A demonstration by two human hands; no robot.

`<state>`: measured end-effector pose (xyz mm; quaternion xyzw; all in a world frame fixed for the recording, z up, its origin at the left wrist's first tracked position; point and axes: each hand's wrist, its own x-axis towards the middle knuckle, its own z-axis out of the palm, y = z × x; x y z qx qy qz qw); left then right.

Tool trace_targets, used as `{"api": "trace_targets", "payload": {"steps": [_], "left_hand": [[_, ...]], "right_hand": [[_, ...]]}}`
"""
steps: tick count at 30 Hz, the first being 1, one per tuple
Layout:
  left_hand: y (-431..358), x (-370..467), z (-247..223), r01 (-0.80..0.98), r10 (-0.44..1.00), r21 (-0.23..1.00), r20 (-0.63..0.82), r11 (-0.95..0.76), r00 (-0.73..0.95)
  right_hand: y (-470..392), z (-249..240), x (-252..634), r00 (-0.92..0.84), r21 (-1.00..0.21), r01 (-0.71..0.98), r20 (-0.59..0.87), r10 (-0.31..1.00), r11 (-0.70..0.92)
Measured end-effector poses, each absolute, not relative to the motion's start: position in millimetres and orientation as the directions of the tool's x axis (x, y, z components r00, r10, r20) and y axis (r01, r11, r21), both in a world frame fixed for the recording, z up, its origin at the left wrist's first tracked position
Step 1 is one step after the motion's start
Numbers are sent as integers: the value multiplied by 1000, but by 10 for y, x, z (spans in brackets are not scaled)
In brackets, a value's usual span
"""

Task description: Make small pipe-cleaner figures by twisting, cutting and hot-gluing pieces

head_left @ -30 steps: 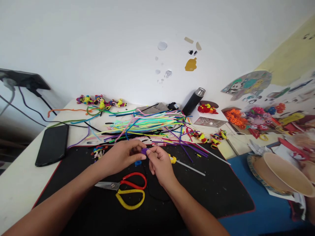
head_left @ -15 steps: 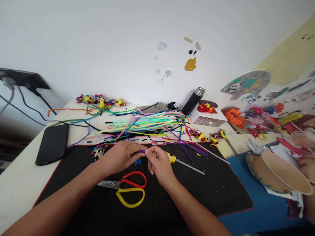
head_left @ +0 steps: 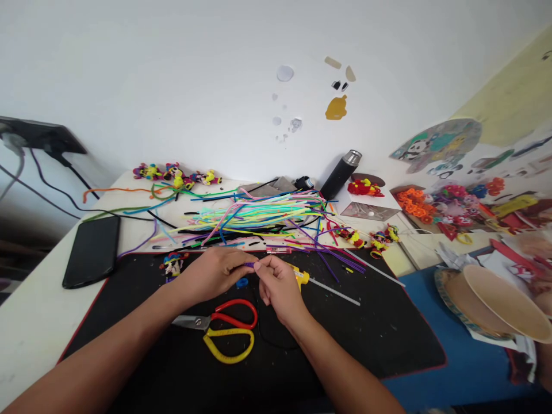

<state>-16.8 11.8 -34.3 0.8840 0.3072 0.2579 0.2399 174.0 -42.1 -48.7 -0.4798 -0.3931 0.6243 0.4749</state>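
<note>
My left hand and my right hand meet over a black mat, both pinching a small purple pipe-cleaner piece between their fingertips. A small blue ring lies on the mat just under the hands. Scissors with one red and one yellow handle lie in front of my wrists. A yellow-handled tool with a thin metal shaft lies right of my right hand. A heap of coloured pipe cleaners spreads behind the hands.
A black phone lies at the left. Small pipe-cleaner figures stand at the back left, others at the right. A black flask leans at the back. Paper bowls and craft clutter fill the right side.
The purple piece has shrunk to a thin bit between my fingertips as I work it. Both hands stay in the same place. The camera tilted slightly.
</note>
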Motion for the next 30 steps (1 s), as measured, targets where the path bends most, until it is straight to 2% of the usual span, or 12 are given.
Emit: {"api": "trace_targets", "payload": {"steps": [15, 18, 23, 25, 30], "left_hand": [[131, -141, -381, 428, 706, 631, 283, -647, 649], [142, -137, -316, 436, 727, 669, 232, -601, 647], [142, -200, -140, 400, 750, 804, 84, -440, 656], [130, -210, -96, 409, 748, 793, 87, -452, 658], [86, -165, -76, 455, 710, 669, 157, -588, 687]], "right_hand": [[-405, -511, 1739, -73, -946, -210, -237, 969, -247], [-402, -495, 1750, -82, -943, -225, -231, 970, -244], [-405, -468, 1766, -105, -945, -222, -223, 969, -241], [-410, -464, 1762, -99, -947, -214, -222, 970, -238], [-432, -475, 1747, -114, -950, -200, -221, 969, -240]]}}
